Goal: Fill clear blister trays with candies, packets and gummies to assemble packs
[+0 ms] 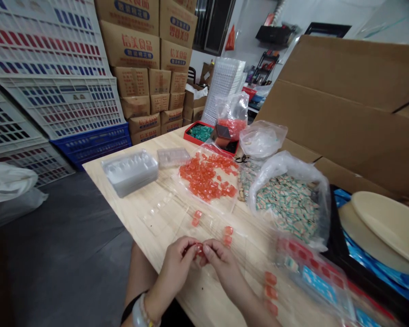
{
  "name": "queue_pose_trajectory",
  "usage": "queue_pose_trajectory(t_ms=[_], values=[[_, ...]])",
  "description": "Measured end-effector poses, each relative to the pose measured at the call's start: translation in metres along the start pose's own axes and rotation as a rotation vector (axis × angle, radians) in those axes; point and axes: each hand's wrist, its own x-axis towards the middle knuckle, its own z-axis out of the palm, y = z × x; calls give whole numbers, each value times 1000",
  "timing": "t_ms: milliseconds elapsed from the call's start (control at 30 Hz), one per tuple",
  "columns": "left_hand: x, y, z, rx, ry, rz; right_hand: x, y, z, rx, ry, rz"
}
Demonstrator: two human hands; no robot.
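Observation:
Near the table's front edge, my left hand (177, 263) and my right hand (225, 263) meet with fingers pinched. Between them is a small shiny red see-through piece (199, 249), partly hidden by the fingertips. Just beyond lie clear plastic trays with similar orange-red pieces (197, 218) in some pockets. More red pieces (228, 236) sit past my right fingers, and a row of three pieces (270, 291) lies beside my right forearm. Further up, a loose heap of orange-red pieces (204, 177) is spread on a clear plastic sheet.
A stack of clear trays (131, 172) stands at the left table edge. On the right are a bag of green-and-beige pieces (286, 204), filled blister packs (313, 272) and a cream basin (388, 222). A red tray (187, 137) sits at the back. Crates (85, 106) and cartons (132, 45) are stacked behind.

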Motion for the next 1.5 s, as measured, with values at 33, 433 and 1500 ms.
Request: queue_pose_trajectory(t_ms=[33, 433, 1500], values=[[-2, -3, 0, 47, 43, 66, -3, 2, 3, 122, -18, 46], [9, -35, -25, 709, 100, 373, 41, -7, 5, -904, 48, -210], [65, -28, 9, 1042, -184, 521, 143, -16, -128, -1221, 407, -123]])
